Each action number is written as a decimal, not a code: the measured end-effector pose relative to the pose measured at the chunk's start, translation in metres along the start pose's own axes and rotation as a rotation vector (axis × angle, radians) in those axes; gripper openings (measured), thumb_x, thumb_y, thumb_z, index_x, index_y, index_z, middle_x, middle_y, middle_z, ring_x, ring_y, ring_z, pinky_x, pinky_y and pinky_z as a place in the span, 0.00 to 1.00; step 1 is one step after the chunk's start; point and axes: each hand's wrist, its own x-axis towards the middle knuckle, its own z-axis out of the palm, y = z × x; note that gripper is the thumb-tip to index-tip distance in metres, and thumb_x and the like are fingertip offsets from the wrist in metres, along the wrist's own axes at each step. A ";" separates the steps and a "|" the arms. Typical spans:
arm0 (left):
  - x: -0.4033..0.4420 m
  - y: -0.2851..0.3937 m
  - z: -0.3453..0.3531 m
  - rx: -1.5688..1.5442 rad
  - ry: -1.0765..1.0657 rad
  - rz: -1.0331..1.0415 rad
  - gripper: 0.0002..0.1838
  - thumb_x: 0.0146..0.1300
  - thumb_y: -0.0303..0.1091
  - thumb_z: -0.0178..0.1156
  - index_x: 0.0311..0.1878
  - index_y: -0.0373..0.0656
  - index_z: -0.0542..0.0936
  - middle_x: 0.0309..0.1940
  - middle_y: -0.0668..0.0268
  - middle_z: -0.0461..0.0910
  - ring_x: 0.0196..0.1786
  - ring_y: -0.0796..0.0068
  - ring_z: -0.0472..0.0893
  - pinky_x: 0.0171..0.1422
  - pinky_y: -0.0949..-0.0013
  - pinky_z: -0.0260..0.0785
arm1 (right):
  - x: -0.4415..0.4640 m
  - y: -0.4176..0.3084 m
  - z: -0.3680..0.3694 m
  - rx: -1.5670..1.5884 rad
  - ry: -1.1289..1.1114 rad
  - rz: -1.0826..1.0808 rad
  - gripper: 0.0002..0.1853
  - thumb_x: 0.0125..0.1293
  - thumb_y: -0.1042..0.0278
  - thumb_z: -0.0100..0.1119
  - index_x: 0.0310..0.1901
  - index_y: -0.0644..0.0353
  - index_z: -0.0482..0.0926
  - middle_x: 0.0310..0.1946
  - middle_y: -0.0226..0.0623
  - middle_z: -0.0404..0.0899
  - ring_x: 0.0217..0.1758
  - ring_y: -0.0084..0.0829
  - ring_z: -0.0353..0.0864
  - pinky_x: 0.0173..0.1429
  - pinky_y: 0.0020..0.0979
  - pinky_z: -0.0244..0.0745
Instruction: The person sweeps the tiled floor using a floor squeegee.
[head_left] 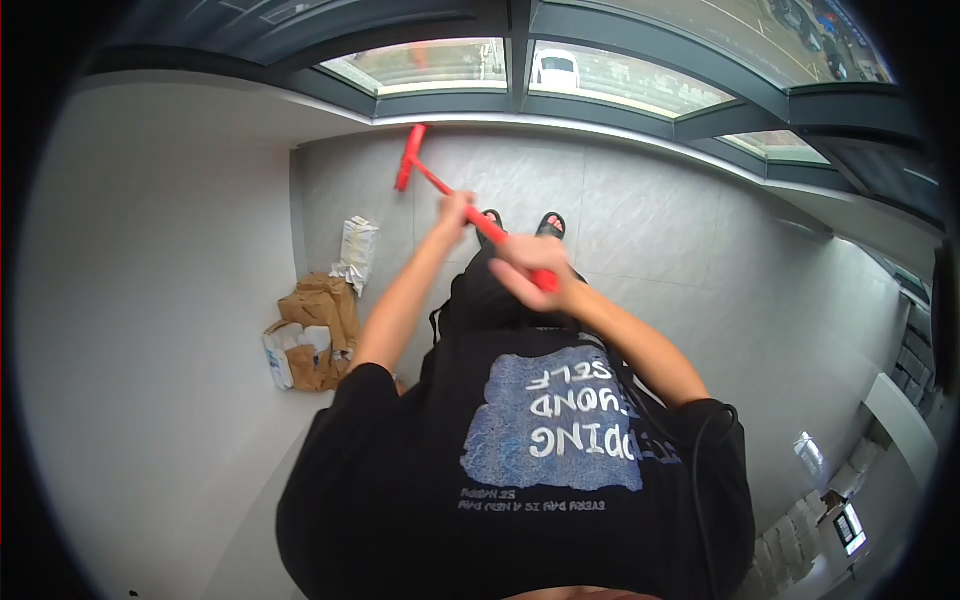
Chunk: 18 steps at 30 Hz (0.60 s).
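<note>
A red long-handled tool with a T-shaped head [410, 158] stretches away from my body toward the far left; whether the head is a brush or a squeegee I cannot make out. My left hand [456, 212] is closed around the middle of its handle. Nearer my waist, my right hand [537, 268] grips the handle close to its end, and is somewhat blurred. The head is beside the low wall under the windows; I cannot tell if it touches the floor. Below the handle are my feet in black sandals [551, 224].
Brown cardboard pieces [318, 325] and a white package [355, 250] lie against the left wall [170, 260]. Dark-framed windows [600, 75] run along the far side above the grey tiled floor [650, 230]. Stacked items [800, 545] sit at the lower right.
</note>
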 end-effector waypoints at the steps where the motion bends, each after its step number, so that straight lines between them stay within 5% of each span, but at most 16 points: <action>1: 0.026 0.008 -0.028 -0.057 -0.034 -0.029 0.08 0.54 0.28 0.58 0.22 0.46 0.70 0.18 0.69 0.69 0.19 0.73 0.70 0.23 0.64 0.65 | 0.013 0.020 0.021 0.013 -0.019 -0.027 0.18 0.54 0.82 0.61 0.15 0.59 0.62 0.12 0.36 0.63 0.15 0.36 0.64 0.22 0.34 0.56; 3: 0.055 0.028 -0.077 -0.099 -0.051 -0.029 0.07 0.55 0.29 0.59 0.24 0.45 0.71 0.19 0.68 0.70 0.20 0.73 0.70 0.24 0.64 0.66 | 0.042 0.058 0.067 0.095 0.051 0.056 0.18 0.56 0.81 0.61 0.16 0.60 0.62 0.12 0.36 0.61 0.14 0.33 0.61 0.22 0.34 0.56; 5: 0.071 0.048 -0.102 -0.152 0.165 -0.100 0.06 0.57 0.31 0.59 0.28 0.43 0.72 0.23 0.66 0.71 0.22 0.72 0.72 0.26 0.64 0.67 | 0.066 0.087 0.103 0.116 0.089 0.062 0.17 0.58 0.80 0.60 0.17 0.62 0.64 0.13 0.37 0.61 0.15 0.32 0.58 0.22 0.33 0.57; 8: 0.111 0.040 -0.125 -0.073 -0.061 -0.114 0.05 0.58 0.29 0.58 0.30 0.42 0.71 0.25 0.64 0.72 0.24 0.72 0.72 0.26 0.65 0.67 | 0.070 0.097 0.100 0.097 0.111 0.057 0.14 0.59 0.78 0.60 0.19 0.64 0.68 0.13 0.39 0.62 0.16 0.31 0.58 0.23 0.33 0.57; 9: 0.193 -0.011 -0.124 -0.205 -0.023 -0.155 0.06 0.56 0.28 0.56 0.26 0.44 0.70 0.22 0.65 0.71 0.20 0.72 0.71 0.23 0.64 0.66 | 0.064 0.095 0.094 0.078 0.134 0.031 0.12 0.60 0.77 0.60 0.20 0.65 0.70 0.14 0.39 0.62 0.16 0.30 0.58 0.23 0.32 0.58; 11: 0.124 -0.011 -0.085 0.059 -0.123 -0.045 0.09 0.57 0.33 0.55 0.22 0.48 0.70 0.19 0.70 0.70 0.22 0.76 0.70 0.24 0.67 0.62 | 0.036 0.073 0.051 0.059 0.057 0.211 0.12 0.61 0.75 0.60 0.22 0.66 0.71 0.15 0.43 0.64 0.16 0.29 0.60 0.23 0.31 0.58; 12: 0.094 -0.013 -0.054 0.205 -0.308 -0.023 0.08 0.53 0.29 0.52 0.20 0.47 0.67 0.15 0.68 0.66 0.14 0.71 0.67 0.15 0.64 0.57 | 0.017 0.058 0.024 0.055 0.021 0.287 0.11 0.62 0.76 0.59 0.22 0.66 0.73 0.14 0.39 0.65 0.16 0.25 0.61 0.23 0.30 0.57; 13: 0.133 -0.058 -0.044 0.822 -0.540 0.275 0.07 0.57 0.32 0.52 0.23 0.48 0.70 0.18 0.71 0.68 0.17 0.76 0.65 0.18 0.68 0.56 | -0.004 0.042 0.001 0.053 0.057 0.325 0.12 0.63 0.75 0.59 0.22 0.66 0.74 0.14 0.35 0.65 0.16 0.21 0.61 0.22 0.29 0.56; 14: 0.119 -0.081 0.009 0.204 -0.305 -0.194 0.08 0.57 0.30 0.50 0.22 0.49 0.69 0.17 0.71 0.67 0.16 0.75 0.66 0.18 0.68 0.55 | -0.021 0.022 -0.018 -0.031 0.087 0.284 0.11 0.63 0.76 0.57 0.23 0.66 0.74 0.13 0.33 0.64 0.16 0.21 0.61 0.22 0.29 0.55; 18: -0.067 -0.080 0.111 -0.031 -0.249 -0.237 0.06 0.56 0.28 0.53 0.23 0.44 0.73 0.17 0.66 0.71 0.18 0.70 0.72 0.21 0.67 0.62 | -0.075 -0.057 -0.055 -0.091 0.168 0.336 0.13 0.58 0.85 0.57 0.18 0.65 0.69 0.13 0.34 0.65 0.15 0.25 0.64 0.23 0.29 0.58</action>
